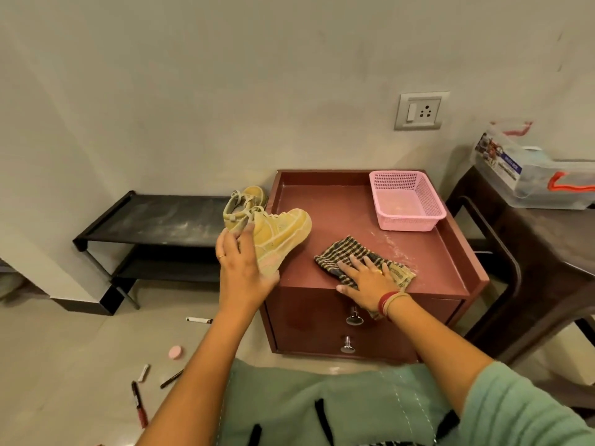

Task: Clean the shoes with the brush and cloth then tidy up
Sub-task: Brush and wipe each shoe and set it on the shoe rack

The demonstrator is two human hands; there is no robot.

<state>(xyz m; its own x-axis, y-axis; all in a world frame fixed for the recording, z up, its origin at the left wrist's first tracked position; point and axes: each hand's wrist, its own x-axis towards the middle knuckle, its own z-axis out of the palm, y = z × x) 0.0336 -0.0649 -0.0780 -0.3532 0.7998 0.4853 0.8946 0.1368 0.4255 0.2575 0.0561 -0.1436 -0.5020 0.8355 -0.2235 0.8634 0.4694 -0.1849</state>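
My left hand point(241, 268) grips a yellow high-top shoe point(280, 233) by its heel and holds it tilted over the left edge of the red cabinet point(338, 201). A second yellow shoe point(254, 193) shows behind it, mostly hidden. My right hand point(367, 278) lies flat with fingers spread on a checked cloth point(347, 252) near the cabinet's front edge. No brush is visible.
An empty pink basket point(405, 201) sits at the cabinet's back right. A black shoe rack point(154, 226) stands to the left. A dark table point(531, 246) with a clear plastic box point(531, 169) is on the right. Pens and a pink lid point(176, 351) lie on the floor.
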